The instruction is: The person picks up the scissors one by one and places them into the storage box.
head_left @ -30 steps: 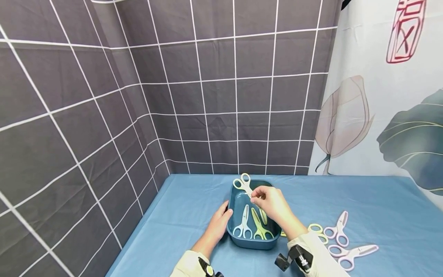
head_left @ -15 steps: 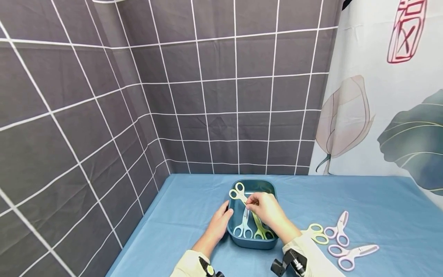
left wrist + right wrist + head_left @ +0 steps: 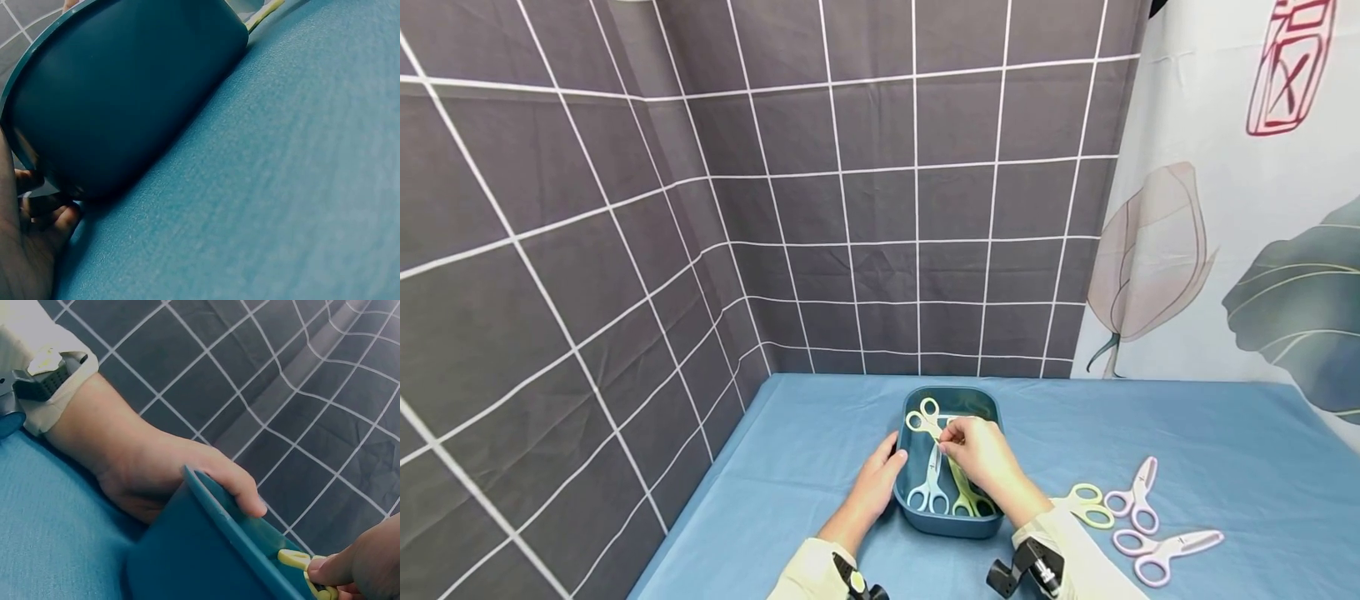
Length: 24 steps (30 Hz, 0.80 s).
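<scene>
A dark blue rectangular bin [image 3: 951, 527] stands on the blue cloth. My left hand [image 3: 872, 485] grips its left side, the thumb hooked over the rim and the fingers outside, as the right wrist view shows. Over the bin's middle, my right hand [image 3: 983, 457] pinches pale yellow scissors [image 3: 932, 429] near the blades, with the finger loops pointing away to the far left. The fingers hide most of the blades. Inside the bin lie light blue scissors [image 3: 933, 477] and yellow-green scissors [image 3: 962, 485], both with loops toward me. The right hand partly covers the yellow-green pair.
On the cloth right of the bin lie yellow-green scissors [image 3: 1084, 504], partly behind my right sleeve, and two lilac pairs, one upper [image 3: 1143, 477] and one lower [image 3: 1187, 543]. A dark grey checked curtain [image 3: 880, 275] hangs behind and to the left.
My right hand has moved slightly left and toward me over the bin, carrying the pale yellow scissors lower. My left hand keeps its hold on the bin.
</scene>
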Tool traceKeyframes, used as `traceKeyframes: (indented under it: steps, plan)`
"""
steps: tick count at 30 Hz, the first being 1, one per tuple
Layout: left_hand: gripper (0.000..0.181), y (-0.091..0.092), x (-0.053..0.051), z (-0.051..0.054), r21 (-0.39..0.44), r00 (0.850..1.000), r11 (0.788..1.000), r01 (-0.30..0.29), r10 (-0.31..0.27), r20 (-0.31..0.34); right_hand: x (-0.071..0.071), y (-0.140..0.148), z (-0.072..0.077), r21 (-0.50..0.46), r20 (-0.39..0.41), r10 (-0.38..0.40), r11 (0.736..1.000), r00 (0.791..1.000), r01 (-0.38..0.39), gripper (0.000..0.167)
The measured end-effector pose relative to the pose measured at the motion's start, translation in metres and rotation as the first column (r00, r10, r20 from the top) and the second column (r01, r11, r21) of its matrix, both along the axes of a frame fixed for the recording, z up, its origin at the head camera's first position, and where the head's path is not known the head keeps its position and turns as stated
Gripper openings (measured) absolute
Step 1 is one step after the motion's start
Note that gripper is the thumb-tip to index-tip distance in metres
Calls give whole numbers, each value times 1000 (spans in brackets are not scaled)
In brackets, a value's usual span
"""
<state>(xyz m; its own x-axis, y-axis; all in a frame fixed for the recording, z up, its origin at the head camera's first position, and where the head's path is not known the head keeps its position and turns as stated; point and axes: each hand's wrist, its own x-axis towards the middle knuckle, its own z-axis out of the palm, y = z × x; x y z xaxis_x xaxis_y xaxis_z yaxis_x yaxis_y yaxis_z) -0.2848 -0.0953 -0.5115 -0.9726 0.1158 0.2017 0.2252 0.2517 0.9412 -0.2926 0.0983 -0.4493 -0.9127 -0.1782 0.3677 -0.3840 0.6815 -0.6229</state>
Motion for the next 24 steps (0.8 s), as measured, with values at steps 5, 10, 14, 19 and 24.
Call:
traceKeyframes:
  steps: [5, 10, 14, 19, 24]
  plan:
    - [49, 0, 0, 0, -18, 1000, 1000, -7, 7, -11, 1, 0, -3, 29, 21, -3, 1000, 1000, 3, 18]
    - [48, 0, 0, 1, -22, 1000, 1000, -13, 13, -2, 2, -1, -6, 43, 61, 6, 999, 998, -9, 19]
    - [49, 1, 0, 1, -25, 1000, 1000, -17, 17, 6, 3, -2, -6, 50, 95, 6, 999, 995, -11, 19]
    - [50, 1, 1, 1, -16, 1000, 1000, -17, 17, 19, 4, -3, -6, 80, 106, 17, 996, 994, -25, 20]
    - [49, 2, 2, 3, 3, 1000, 1000, -11, 11, 17, 6, -2, -8, 124, 103, 31, 991, 994, -43, 22]
